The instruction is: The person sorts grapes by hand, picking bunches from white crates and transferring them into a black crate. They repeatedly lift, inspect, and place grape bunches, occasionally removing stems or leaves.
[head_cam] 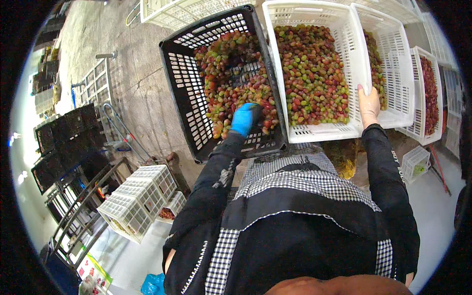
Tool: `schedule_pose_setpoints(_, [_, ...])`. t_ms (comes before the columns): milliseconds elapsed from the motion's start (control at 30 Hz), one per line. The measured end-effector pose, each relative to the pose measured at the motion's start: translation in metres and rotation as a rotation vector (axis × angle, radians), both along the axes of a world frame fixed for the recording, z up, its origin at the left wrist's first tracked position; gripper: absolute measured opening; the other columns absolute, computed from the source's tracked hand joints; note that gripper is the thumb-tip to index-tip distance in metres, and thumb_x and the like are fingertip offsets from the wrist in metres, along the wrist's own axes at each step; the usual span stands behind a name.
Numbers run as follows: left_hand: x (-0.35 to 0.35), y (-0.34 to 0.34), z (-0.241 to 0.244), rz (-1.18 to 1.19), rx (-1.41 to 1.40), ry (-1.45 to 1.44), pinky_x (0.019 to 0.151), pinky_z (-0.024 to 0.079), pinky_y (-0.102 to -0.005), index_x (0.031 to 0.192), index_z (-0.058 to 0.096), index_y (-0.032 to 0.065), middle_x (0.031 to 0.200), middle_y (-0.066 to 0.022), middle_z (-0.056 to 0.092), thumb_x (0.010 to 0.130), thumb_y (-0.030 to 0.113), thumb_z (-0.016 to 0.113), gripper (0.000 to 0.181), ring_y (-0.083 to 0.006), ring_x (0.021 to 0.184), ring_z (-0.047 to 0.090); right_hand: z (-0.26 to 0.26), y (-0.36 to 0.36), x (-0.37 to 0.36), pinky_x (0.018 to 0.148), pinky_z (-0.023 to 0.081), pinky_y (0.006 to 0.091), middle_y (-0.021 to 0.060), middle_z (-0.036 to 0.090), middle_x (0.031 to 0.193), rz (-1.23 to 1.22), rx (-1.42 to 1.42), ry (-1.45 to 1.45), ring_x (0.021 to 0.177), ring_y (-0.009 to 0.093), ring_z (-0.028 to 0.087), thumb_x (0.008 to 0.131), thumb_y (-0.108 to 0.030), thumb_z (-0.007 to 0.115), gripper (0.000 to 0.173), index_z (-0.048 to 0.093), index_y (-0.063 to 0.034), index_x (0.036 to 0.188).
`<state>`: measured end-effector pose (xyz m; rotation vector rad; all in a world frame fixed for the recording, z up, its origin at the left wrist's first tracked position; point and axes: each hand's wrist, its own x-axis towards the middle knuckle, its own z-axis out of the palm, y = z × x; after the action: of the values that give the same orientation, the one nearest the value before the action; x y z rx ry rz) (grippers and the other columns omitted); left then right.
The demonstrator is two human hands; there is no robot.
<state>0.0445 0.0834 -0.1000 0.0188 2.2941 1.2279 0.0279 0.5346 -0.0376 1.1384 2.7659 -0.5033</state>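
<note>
My left hand [245, 120], in a blue and black glove, reaches down among the grape bunches [239, 90] in a black plastic crate [191, 121]; its fingertips are hidden, so its hold cannot be told. The crate's slotted floor shows between the bunches. To the right stands a white plastic crate [324, 134] with loose red and green grapes [313, 73] spread over its floor. My right hand [368, 103] grips the rim of the white crates where this one meets a second white crate [396, 120], which also holds grapes.
Farther right is another white crate [422, 138] of red grapes, with a small clear basket [416, 164] below. White crates [138, 199] are stacked at the lower left, near metal rails and a hand truck [125, 136]. Black crates [70, 136] stand at far left. Another white crate [177, 14] lies beyond.
</note>
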Motion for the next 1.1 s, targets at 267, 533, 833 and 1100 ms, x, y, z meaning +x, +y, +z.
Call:
schedule_pose_setpoints(267, [-0.023,-0.038,0.171,0.139,0.381,0.205,0.043,0.038,-0.0254,0.114,0.058,0.0018,0.061,-0.0042,0.054,0.098,0.021,0.052,0.026,-0.012,0.046,0.05,0.006,0.003,0.009,0.095,0.045,0.0395,0.0177,0.062,0.12,0.066,-0.166,0.514,0.113,0.031,0.059,0.088,-0.033,0.065,0.045,0.059,-0.003,0.121])
schedule_pose_setpoints(533, [-0.066,0.024,0.238,-0.106,0.555,0.063,0.041,0.034,-0.0243,0.112,0.059,0.002,0.059,-0.0045,0.056,0.099,0.027,0.05,0.029,-0.0099,0.042,0.049,0.193,-0.129,0.005,0.09,0.049,0.0286,0.009,0.067,0.11,0.614,-0.906,0.753,0.101,0.015,0.063,0.095,-0.01,0.057,0.029,0.059,-0.0013,0.122])
schedule_pose_setpoints(833, [-0.091,0.202,0.312,-0.136,0.298,-0.154,0.042,0.042,-0.025,0.101,0.067,0.0032,0.061,-0.005,0.063,0.09,0.024,0.067,0.024,-0.0124,0.047,0.059,0.217,-0.074,-0.01,0.086,0.051,0.0398,0.0201,0.065,0.109,0.675,-0.844,0.691,0.1,0.033,0.064,0.083,-0.017,0.063,0.049,0.053,-0.0057,0.129])
schedule_pose_setpoints(1100, [-0.12,0.24,0.382,-0.654,0.202,-0.08,0.043,0.045,-0.0249,0.1,0.068,0.0035,0.068,-0.0072,0.066,0.091,0.023,0.062,0.023,-0.0128,0.049,0.059,0.263,-0.045,-0.012,0.092,0.048,0.0377,0.0219,0.063,0.115,0.833,-0.74,0.689,0.107,0.034,0.062,0.08,-0.017,0.066,0.06,0.046,-0.008,0.136])
